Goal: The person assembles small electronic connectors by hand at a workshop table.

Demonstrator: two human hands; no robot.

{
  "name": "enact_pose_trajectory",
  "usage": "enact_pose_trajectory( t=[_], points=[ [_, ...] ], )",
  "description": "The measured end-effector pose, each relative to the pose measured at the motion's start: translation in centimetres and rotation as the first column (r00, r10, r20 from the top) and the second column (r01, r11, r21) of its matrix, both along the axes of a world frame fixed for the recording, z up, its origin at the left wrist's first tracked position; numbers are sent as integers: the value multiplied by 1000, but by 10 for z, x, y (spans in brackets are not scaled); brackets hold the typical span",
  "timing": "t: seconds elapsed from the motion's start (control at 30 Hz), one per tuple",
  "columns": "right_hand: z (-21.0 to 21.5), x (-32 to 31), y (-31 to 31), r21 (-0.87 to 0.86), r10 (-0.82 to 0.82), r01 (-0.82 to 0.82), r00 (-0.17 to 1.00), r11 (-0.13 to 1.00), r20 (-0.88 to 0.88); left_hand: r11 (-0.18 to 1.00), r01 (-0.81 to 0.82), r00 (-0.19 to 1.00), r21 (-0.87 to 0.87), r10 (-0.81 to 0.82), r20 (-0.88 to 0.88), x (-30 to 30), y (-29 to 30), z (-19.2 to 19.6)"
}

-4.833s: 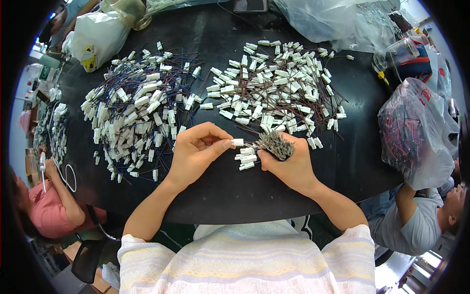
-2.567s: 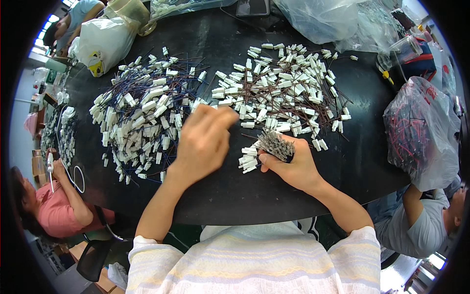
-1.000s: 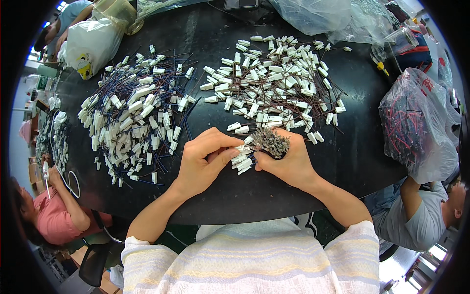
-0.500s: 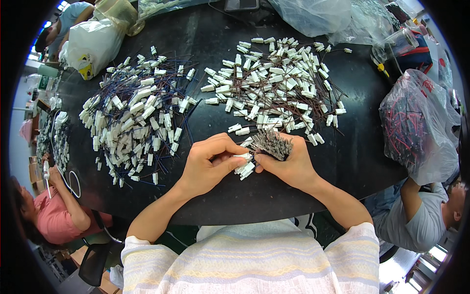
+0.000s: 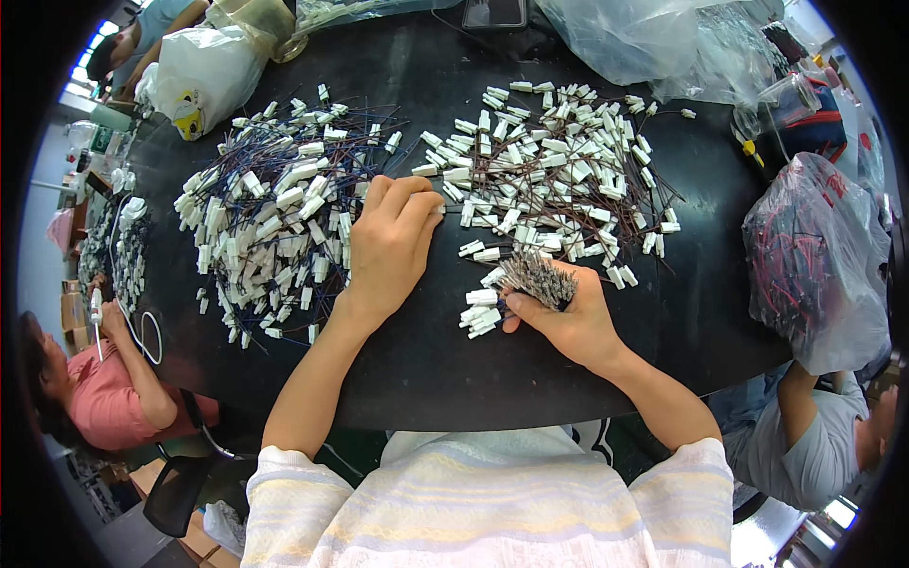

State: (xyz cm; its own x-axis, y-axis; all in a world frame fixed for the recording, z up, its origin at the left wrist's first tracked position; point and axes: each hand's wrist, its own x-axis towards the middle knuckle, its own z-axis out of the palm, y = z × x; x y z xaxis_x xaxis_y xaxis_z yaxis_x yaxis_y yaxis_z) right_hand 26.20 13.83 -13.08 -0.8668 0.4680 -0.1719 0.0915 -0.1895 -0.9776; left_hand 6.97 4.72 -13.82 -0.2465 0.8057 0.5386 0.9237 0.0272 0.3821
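My right hand [image 5: 568, 317] grips a bundle of short wires with white plastic connectors [image 5: 516, 289]; the connector ends stick out to the left of my fist. My left hand [image 5: 390, 237] lies palm down on the black table [image 5: 445, 364], its fingertips touching the near left edge of a heap of brown-wired white connectors [image 5: 559, 180]. To the left of that hand spreads a second heap, blue-wired white connectors [image 5: 275, 218].
Clear plastic bags [image 5: 653, 38] sit at the table's far side, and a white bag [image 5: 204, 71] at the far left. A bag of red wires [image 5: 814, 256] hangs at the right. A person in pink [image 5: 95, 379] works at the left, another in grey [image 5: 805, 435] at the lower right.
My left hand has left the bundle and reached forward to the edge of the brown-wired heap. My right hand keeps hold of the bundle in the same spot.
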Motion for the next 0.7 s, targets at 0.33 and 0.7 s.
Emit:
enact_pose_trajectory(
  t=[0.33,0.7],
  points=[
    [3,2,1,1,1,-1,1000,1000,10,960,218,597,-177,12,802,36,-28,20],
    [2,1,1,17,-13,12,999,1000,40,963,262,505,-54,-90,858,36,-29,8]
  ],
)
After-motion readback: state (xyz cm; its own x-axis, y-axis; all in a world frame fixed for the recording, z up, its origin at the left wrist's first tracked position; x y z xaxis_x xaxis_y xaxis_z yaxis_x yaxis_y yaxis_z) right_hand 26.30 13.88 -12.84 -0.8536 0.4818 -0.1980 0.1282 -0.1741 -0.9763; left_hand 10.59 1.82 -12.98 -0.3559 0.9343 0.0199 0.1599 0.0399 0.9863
